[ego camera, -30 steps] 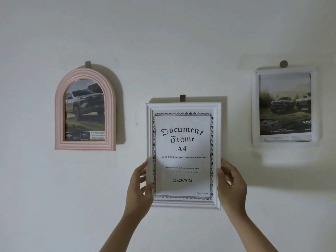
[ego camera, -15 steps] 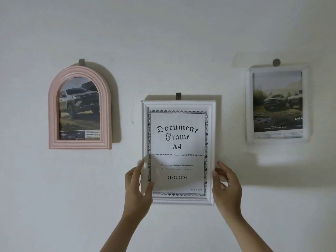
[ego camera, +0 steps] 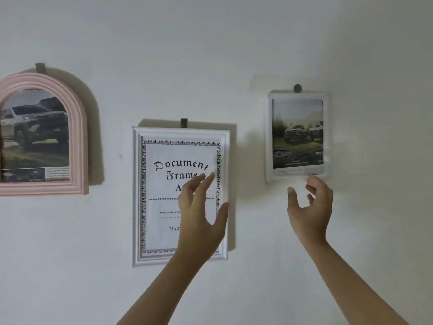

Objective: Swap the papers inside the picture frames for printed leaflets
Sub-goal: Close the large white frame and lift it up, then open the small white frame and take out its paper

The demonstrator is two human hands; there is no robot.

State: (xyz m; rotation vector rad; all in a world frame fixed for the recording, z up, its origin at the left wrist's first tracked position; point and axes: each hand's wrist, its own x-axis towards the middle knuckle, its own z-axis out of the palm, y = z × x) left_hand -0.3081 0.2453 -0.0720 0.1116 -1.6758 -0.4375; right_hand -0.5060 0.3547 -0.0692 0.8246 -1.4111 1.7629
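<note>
Both hands [ego camera: 201,216] [ego camera: 309,207] hover open before the white frame [ego camera: 138,195]

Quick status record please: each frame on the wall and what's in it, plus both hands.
pink arched frame: hanging at left, holds a car leaflet
white A4 frame: hanging in the middle, holds the stock "Document Frame" sheet
clear frame: hanging at right, holds a car leaflet
left hand: open, raised in front of the white A4 frame, holding nothing
right hand: open, fingers loosely curled, just below the clear frame
hooks: one above each frame
</note>
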